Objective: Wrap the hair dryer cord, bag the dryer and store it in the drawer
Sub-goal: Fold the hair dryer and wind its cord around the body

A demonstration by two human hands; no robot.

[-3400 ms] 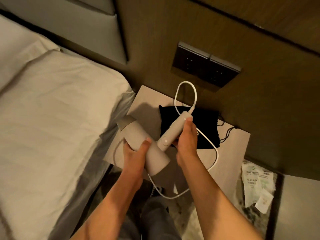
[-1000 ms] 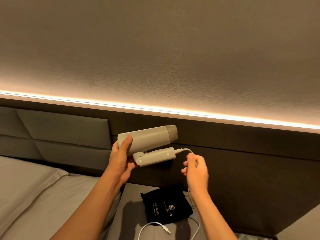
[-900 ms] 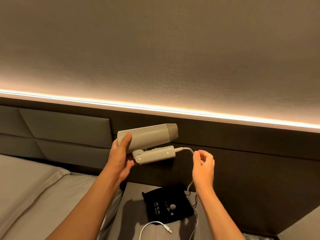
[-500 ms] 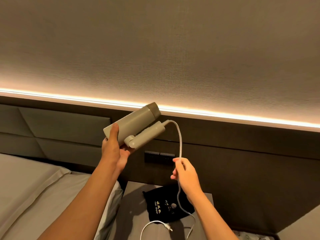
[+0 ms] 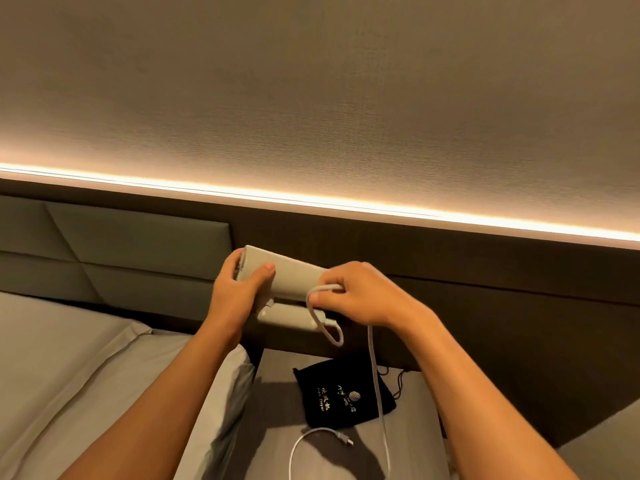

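I hold the pale grey hair dryer [image 5: 289, 275] level in front of me, its handle [image 5: 291, 315] folded under the barrel. My left hand [image 5: 239, 292] grips the barrel's left end. My right hand [image 5: 363, 294] pinches the white cord [image 5: 375, 372] against the barrel's right end; a short loop runs from the handle tip up to my fingers. The rest of the cord hangs down to the nightstand, where its plug [image 5: 343, 439] lies. The black drawstring bag [image 5: 343, 393] with gold lettering lies flat on the nightstand below my hands.
The grey nightstand [image 5: 277, 410] stands between the bed [image 5: 69, 375] on the left and a dark panelled wall. A padded headboard [image 5: 121, 251] is behind the bed. A lit strip [image 5: 311, 200] runs along the wall above. No drawer is in view.
The dryer came down from a raised tilt to level. My right hand moved up from the hanging cord to the barrel's right end, bringing the cord over in a loop.
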